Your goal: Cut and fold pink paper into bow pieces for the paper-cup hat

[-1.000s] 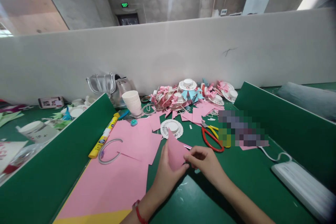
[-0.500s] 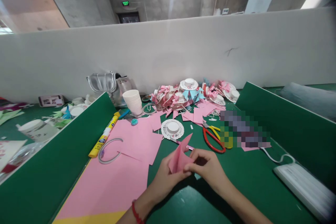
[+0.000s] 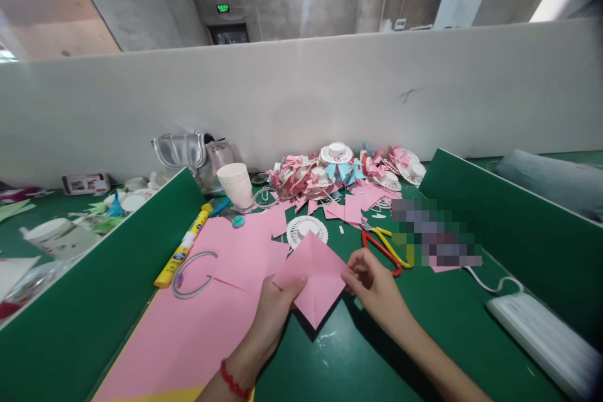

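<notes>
A pink paper square [image 3: 316, 282] with crossing crease lines is spread flat between my hands, one corner pointing toward me. My left hand [image 3: 277, 308] grips its left corner, thumb on top and fingers beneath. At the right corner, my right hand [image 3: 372, 282] pinches the edge between thumb and fingers. Just behind the square lies a white fringed paper disc [image 3: 294, 230] with a raised centre, partly covered by it. Red-and-yellow-handled scissors [image 3: 384, 245] lie open-handled beyond my right hand.
Large pink sheets [image 3: 188, 333] cover the left, with a yellow glue stick [image 3: 181, 251] and a grey ring [image 3: 176, 282]. Stacked paper cups [image 3: 235, 183] and a heap of pink paper pieces [image 3: 301, 176] stand behind. Green dividers [image 3: 513, 226] flank the table; a white mask [image 3: 541, 333] lies right.
The pink paper was folded up between my hands and is now opened out flat. My hands have moved apart, the left one shifting leftward. The purple-handled tool behind it is now covered.
</notes>
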{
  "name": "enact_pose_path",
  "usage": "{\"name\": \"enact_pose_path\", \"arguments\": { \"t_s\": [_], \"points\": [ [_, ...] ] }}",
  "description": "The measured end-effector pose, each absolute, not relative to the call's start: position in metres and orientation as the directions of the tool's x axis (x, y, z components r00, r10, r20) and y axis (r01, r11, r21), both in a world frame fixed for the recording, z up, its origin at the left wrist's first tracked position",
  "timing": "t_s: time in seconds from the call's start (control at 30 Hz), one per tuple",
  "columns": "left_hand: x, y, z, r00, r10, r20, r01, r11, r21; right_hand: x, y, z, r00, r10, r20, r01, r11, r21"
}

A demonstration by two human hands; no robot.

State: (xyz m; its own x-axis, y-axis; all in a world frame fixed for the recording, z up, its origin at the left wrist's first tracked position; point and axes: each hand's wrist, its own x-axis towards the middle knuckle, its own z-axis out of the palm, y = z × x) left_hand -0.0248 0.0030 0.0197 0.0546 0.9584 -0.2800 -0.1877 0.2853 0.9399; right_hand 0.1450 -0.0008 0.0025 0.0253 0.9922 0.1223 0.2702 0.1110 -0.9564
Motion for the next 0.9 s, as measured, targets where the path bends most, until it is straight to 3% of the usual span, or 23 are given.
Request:
{"name": "enact_pose_path", "arguments": {
  "t_s": [0.1,0.23,0.43,0.57,0.7,0.83,0.9],
  "points": [
    [-0.025,0.002,0.021,0.160,0.940,-0.301,-0.241,0.332,0.912,0.149,-0.004,0.005,-0.119,0.937,0.329,0.421,0.348,-0.838],
    [-0.025,0.001,0.020,0.303,0.909,-0.286,-0.294,0.374,0.880,0.151,-0.005,0.007,-0.297,0.894,0.336,0.406,0.437,-0.802],
    [-0.030,0.006,0.019,0.311,0.918,-0.244,-0.350,0.350,0.869,0.147,-0.001,0.006,-0.135,0.972,0.191,0.199,0.216,-0.956],
    [-0.042,0.015,0.020,0.344,0.919,-0.190,-0.327,0.307,0.894,0.146,0.001,0.005,-0.053,0.996,0.079,0.098,0.084,-0.992],
    [-0.047,0.015,0.024,0.406,0.899,-0.161,-0.154,0.241,0.958,0.145,0.001,0.002,-0.001,0.997,0.074,0.044,0.074,-0.996],
    [-0.038,0.007,0.028,0.233,0.968,-0.097,0.112,0.073,0.991,0.141,-0.001,0.003,0.083,0.996,0.034,-0.002,0.034,-0.999],
    [-0.033,0.004,0.028,0.154,0.984,-0.088,0.164,0.063,0.985,0.138,-0.003,0.004,0.123,0.992,-0.002,-0.029,0.002,-1.000]
  ]
}}
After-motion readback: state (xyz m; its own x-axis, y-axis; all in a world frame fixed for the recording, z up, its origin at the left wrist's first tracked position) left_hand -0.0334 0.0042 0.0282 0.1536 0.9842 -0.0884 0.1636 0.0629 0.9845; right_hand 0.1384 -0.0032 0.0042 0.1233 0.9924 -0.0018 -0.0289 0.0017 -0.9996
